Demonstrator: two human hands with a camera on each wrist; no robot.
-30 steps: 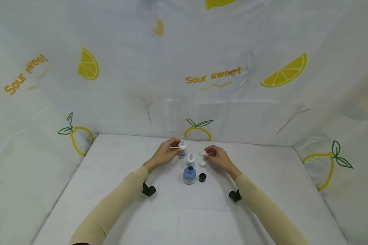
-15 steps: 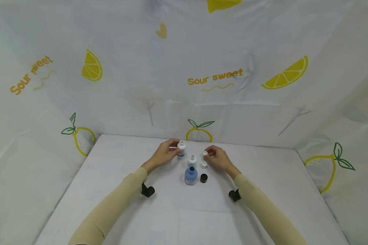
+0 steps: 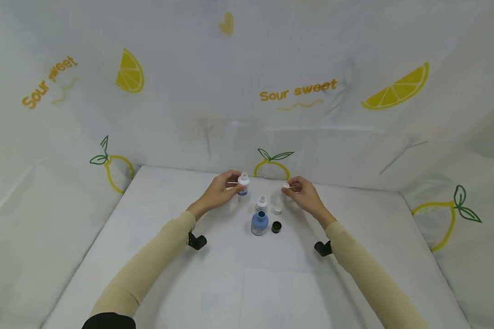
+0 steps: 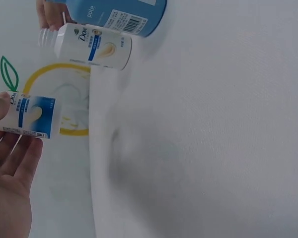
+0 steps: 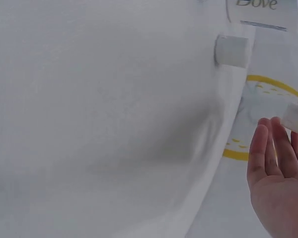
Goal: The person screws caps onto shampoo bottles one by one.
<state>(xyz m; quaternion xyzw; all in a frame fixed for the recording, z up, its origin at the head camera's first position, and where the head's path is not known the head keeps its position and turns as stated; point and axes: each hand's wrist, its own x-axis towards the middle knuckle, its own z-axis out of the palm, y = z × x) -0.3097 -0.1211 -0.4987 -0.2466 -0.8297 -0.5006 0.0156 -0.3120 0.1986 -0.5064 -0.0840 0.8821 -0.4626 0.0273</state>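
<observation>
My left hand [image 3: 219, 190] grips a small white bottle [image 4: 32, 115] with a blue lower label, thumb on one side and fingers on the other; its neck is uncapped. Between thumb and fingers of my right hand [image 3: 306, 196] is a white cap [image 5: 294, 118], raised near the back of the table. A second white Dove bottle [image 4: 97, 47] stands uncapped between the hands, with a larger blue bottle [image 3: 260, 224], also uncapped, just in front of it. Right of these lie a white cap [image 5: 232, 51] and a black cap [image 3: 276, 227].
All of this is on a white-covered table [image 3: 247, 283]. Behind it rises a white curtain [image 3: 230, 105] printed with lemons, close to both hands at the table's back edge. Black wrist mounts [image 3: 197, 241] sit under both sleeves.
My right hand has lifted the white cap off the table and moved right and back. The left hand has raised its white bottle and shifted slightly away from the other bottles.
</observation>
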